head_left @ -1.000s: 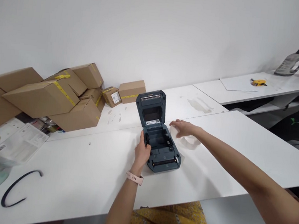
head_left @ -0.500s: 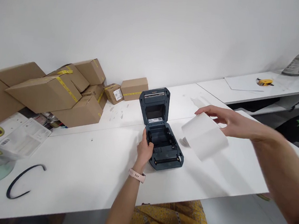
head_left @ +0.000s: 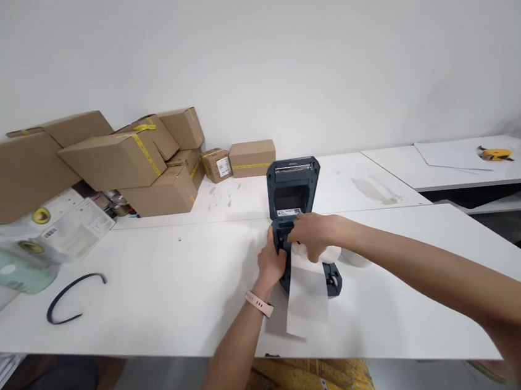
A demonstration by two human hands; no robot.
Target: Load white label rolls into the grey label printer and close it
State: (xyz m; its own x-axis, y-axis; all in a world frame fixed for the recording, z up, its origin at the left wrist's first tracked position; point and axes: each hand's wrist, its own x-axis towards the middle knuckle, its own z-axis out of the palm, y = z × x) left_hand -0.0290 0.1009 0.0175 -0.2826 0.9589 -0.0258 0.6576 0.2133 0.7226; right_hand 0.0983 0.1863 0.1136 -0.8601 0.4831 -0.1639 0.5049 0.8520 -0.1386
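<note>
A dark blue label printer [head_left: 291,189] stands on the white table [head_left: 176,285] with its lid tipped open. My right hand [head_left: 312,233] is closed on a white paper roll [head_left: 332,253] held over the printer's open bay. A loose white strip of the paper [head_left: 307,302] hangs from it over the printer's front and onto the table. My left hand [head_left: 272,263], with a pink watch on the wrist, grips the printer's left side.
Several cardboard boxes [head_left: 119,158] are stacked at the back left against the wall. Printed sheets [head_left: 68,227], a pale green object [head_left: 6,267] and a curved black strip [head_left: 70,299] lie at the left. A yellow object [head_left: 493,152] lies on the far right table.
My right hand lifted the paper roll from the table beside the printer, swung it up to the right, then brought it down into the printer's bay. The left hand stayed on the printer.
</note>
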